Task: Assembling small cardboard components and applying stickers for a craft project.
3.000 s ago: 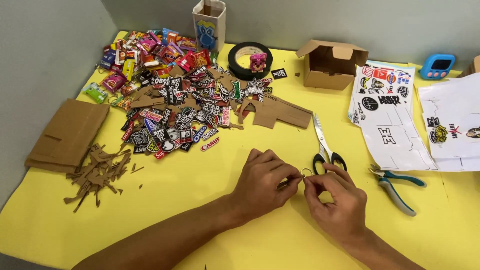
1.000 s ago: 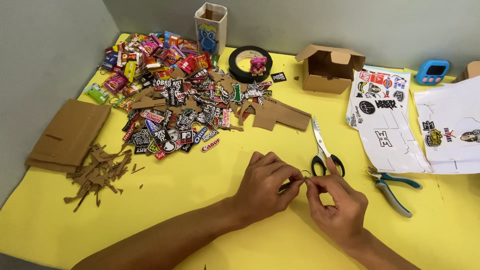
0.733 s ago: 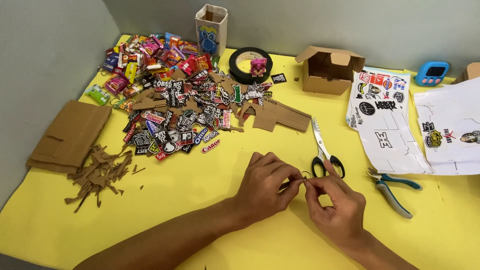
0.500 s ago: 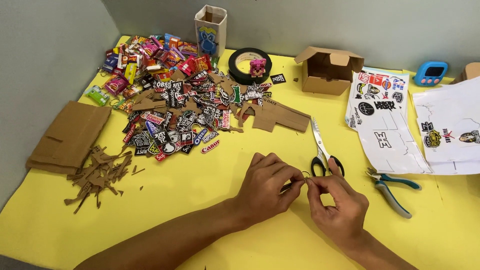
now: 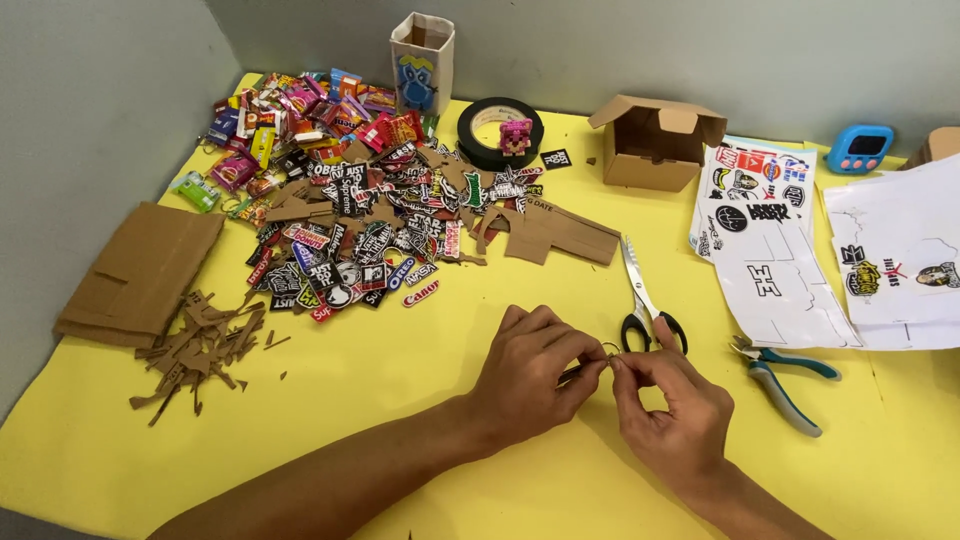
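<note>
Head view: a small thin metal ring (image 5: 609, 351) sat pinched between both sets of fingertips, at 3 o'clock of the left hand (image 5: 530, 375) and 11 o'clock of the right hand (image 5: 672, 405); black-handled scissors (image 5: 645, 305) lay at 1 o'clock, on the yellow table (image 5: 420, 380)

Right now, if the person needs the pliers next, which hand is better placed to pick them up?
Probably the right hand. The pliers lie on the yellow table just to its right, with nothing between. The left hand would have to cross over the right hand and the small metal ring pinched between both.
</note>
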